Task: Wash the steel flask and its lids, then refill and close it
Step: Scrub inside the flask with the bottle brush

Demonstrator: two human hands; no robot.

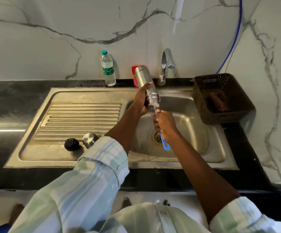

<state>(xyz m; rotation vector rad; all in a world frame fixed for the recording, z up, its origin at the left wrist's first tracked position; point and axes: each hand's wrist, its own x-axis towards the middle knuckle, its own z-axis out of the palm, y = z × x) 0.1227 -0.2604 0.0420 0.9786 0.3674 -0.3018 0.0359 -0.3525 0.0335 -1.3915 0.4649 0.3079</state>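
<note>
While the steel flask [144, 81] is held tilted over the far edge of the sink basin [192, 118], its base points up toward the wall and its mouth points down toward the person. The left hand [141, 101] grips the flask's lower body — fingers curled round the far side, thumb on the near side — so the flask lies across the palm with its upper half sticking out beyond the fingers. The right hand [166, 125] is closed round the blue handle of a bottle brush [165, 145]; the handle's looped end juts out below the fist, and the brush's stem runs up from the fingertips into the flask's mouth. On the near edge of the ribbed drainboard [79, 118] sit the two lids, just beside each other: a black inner lid [71, 144] and a steel cap [90, 140]. A plastic water bottle [108, 68] stands on the counter's back edge, near the tap [166, 66], and a brown basket [220, 98] sits at the sink's far right corner.
</note>
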